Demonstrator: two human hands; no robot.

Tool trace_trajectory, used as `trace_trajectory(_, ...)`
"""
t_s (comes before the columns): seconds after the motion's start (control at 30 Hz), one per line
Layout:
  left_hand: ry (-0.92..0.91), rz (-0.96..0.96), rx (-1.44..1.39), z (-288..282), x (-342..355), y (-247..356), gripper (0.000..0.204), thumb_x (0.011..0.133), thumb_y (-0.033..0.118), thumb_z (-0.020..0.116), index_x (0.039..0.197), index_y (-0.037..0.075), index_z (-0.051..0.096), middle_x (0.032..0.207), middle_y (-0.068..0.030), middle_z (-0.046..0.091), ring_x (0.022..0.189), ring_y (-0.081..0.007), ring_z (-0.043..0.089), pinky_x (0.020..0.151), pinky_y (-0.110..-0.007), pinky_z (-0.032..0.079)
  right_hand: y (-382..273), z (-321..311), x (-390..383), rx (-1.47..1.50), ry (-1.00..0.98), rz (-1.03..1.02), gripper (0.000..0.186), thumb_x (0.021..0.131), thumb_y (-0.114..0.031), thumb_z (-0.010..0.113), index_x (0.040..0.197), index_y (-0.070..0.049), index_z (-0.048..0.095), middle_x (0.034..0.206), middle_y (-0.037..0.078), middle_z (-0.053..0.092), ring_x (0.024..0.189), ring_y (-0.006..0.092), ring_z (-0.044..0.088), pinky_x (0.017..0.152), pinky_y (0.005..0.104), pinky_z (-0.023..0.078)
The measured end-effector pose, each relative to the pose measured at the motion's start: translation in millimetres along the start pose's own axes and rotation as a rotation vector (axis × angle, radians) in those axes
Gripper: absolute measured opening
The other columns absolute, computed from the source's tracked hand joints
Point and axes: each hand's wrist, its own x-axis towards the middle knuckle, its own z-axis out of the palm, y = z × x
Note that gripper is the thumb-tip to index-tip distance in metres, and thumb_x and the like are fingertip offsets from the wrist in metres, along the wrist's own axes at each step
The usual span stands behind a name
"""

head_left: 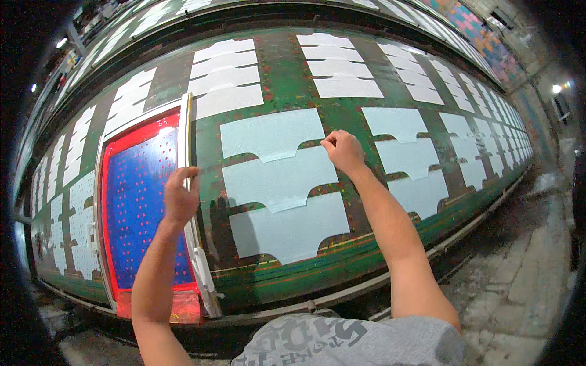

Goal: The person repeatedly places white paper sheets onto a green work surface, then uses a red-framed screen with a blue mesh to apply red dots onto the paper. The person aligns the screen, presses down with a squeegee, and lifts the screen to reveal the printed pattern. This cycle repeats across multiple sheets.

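Note:
My left hand [181, 198] is over the right rail of a printing screen [143, 201], its fingers curled together. Whether anything is between them is hidden. The screen has a blue mesh with small red dots, a red border and a pale frame. My right hand [345, 154] is closed in a pinch beside the right edge of a light blue fabric piece [271, 131]; I cannot make out what the fingertips hold. Two more light blue pieces, a middle one [274, 180] and a near one [293, 226], lie flat below it, all with curved cutouts.
The long green table [284, 287] carries more light blue pieces [415, 189] to the right and white pieces [339, 61] along the far side. Dotted light blue pieces [82, 226] lie left of the screen. A concrete floor [513, 256] runs along the right.

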Motion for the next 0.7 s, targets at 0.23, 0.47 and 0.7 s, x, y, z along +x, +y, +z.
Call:
trace_trajectory(0.23, -0.076, -0.034, 0.189, 99, 41, 33, 0.051, 0.095, 0.012, 0.076, 0.144, 0.004, 0.064, 0.143, -0.0194, 0.068, 0.136, -0.0398, 0.061, 0.117, -0.049, 0.047, 25, 39, 96, -0.194, -0.019, -0.001, 0.027, 0.096, -0.032, 0.081, 0.106, -0.007, 0.082, 0.114, 0.019, 0.076, 0.111, 0.038, 0.074, 0.097, 0.0511, 0.062)
trace_trajectory(0.47, -0.065, 0.017, 0.361, 147, 84, 16, 0.053, 0.098, 0.019, 0.074, 0.148, 0.009, 0.062, 0.153, -0.0128, 0.064, 0.146, -0.0371, 0.055, 0.122, -0.052, 0.041, 23, 38, 156, -0.424, -0.196, -0.088, 0.027, 0.099, -0.032, 0.079, 0.109, -0.008, 0.078, 0.121, 0.015, 0.076, 0.116, 0.0353, 0.073, 0.096, 0.0522, 0.061)
trace_trajectory(0.7, -0.098, -0.094, 0.343, 148, 119, 1, 0.045, 0.093, 0.015, 0.081, 0.137, 0.009, 0.07, 0.145, -0.0111, 0.068, 0.139, -0.0375, 0.059, 0.12, -0.052, 0.042, 28, 11, 160, -0.101, -0.451, -0.312, 0.021, 0.097, -0.024, 0.077, 0.098, -0.003, 0.077, 0.096, 0.016, 0.08, 0.09, 0.0333, 0.078, 0.082, 0.0479, 0.062)
